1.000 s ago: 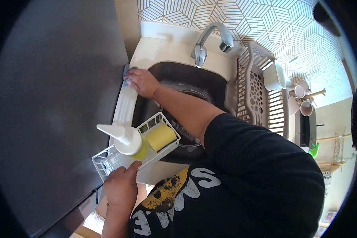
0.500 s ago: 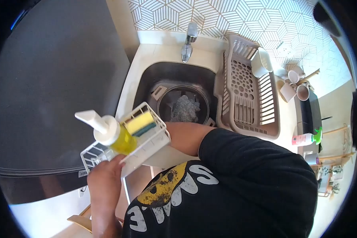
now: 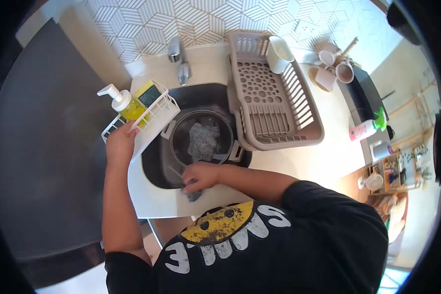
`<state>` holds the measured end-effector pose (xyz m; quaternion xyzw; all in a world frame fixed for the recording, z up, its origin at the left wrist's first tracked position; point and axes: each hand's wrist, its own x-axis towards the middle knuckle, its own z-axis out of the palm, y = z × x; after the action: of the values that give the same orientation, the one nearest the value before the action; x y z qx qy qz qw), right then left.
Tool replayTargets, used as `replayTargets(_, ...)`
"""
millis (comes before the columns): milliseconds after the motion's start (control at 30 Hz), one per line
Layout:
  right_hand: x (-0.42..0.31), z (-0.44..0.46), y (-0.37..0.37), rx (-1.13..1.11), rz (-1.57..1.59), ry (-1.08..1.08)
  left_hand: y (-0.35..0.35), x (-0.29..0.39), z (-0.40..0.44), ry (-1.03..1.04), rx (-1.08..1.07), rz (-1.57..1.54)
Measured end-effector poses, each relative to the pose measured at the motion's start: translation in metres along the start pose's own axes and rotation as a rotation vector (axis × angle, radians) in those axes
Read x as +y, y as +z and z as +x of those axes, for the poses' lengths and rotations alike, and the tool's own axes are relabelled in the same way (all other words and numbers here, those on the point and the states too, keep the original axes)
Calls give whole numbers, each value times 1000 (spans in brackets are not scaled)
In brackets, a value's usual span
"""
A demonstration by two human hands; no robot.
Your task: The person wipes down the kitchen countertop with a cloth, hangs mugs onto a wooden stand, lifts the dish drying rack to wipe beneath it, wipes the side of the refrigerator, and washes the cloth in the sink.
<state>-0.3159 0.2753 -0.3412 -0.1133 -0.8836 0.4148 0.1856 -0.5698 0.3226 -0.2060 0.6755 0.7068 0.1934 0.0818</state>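
Beneath the right hand point(image 3: 202, 176), a grey cloth point(image 3: 194, 196), partly out of sight.

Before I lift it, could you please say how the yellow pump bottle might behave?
The yellow pump bottle may slosh, since it looks liquid-filled. Its tall pump head could make it tip if the white caddy tilts.

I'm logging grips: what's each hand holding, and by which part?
Left hand holds a white rectangular barred caddy by its near side, toward the left end. Right hand: grey cloth beneath; grip unclear.
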Motion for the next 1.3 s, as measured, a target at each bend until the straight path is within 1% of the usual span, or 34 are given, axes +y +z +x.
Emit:
replayTargets(67, -7, -50, -18, 168, 36, 192, 17, -5, 36, 61, -7, 34)
replayTargets(133, -29, -100, -29, 289, 6, 286, 36, -11, 73, 114, 0, 63)
replayTargets(200, -46, -142, -26, 398, -122, 249, 55, -18, 107, 99, -5, 7)
replayTargets(233, -57, -153, -25, 408, -134, 257, 62, -19, 121, 114, -4, 0)
replayTargets(300, -80, -163, -24, 594, -99, 295, 73, -21, 147, 131, 37, 25)
replayTargets(333, -82, -166, -17, 605, -106, 307, 81, -26, 159, 146, 30, 18)
replayTargets(400, -82, -168, -12, 689, -266, 311, 88, -28, 179, 205, 52, 55)
replayTargets(467, -84, -167, -14, 663, -289, 339, 88, -27, 189, 209, 30, 67)
replayTargets(533, -84, -166, -14, 633, -316, 353, 90, -33, 203, 239, 54, 147)
replayTargets(600, -82, -165, -13, 647, -322, 338, 89, -37, 209, 233, 26, 118)
replayTargets(667, -79, -164, -13, 662, -321, 318, 83, -40, 212, 272, 14, 262)
replayTargets(700, -81, -163, -15, 647, -324, 311, 74, -35, 211, 273, 7, 267)
replayTargets(767, -81, -165, -16, 637, -317, 309, 54, -17, 211, 30, 26, 197)
replayTargets(800, -81, -165, -15, 640, -317, 346, 53, -14, 217, 32, 15, 201)
replayTargets(867, -83, -165, -12, 634, -314, 386, 52, -11, 234, 13, 282, -64)
replayTargets(900, -83, -164, -14, 622, -312, 374, 58, -12, 247, 7, 282, -66)
replayTargets(967, -85, -162, -18, 602, -321, 362, 71, -16, 267, 94, 245, -53)
replayTargets(1000, -86, -159, -18, 627, -339, 352, 68, -15, 267, 92, 247, -60)
replayTargets(1067, -88, -156, -17, 650, -361, 345, 59, -15, 270, 78, 71, -147)
replayTargets(1100, -89, -157, -17, 656, -363, 365, 55, -18, 272, 77, 71, -150)
replayTargets(1167, -88, -158, -19, 664, -356, 383, 46, -32, 275, 110, 37, -271)
replayTargets(1233, -86, -160, -19, 653, -339, 360, 32, -40, 272, 80, 47, -218)
replayTargets(1300, -83, -162, -17, 657, -312, 380, 29, -48, 264, 50, 52, -161)
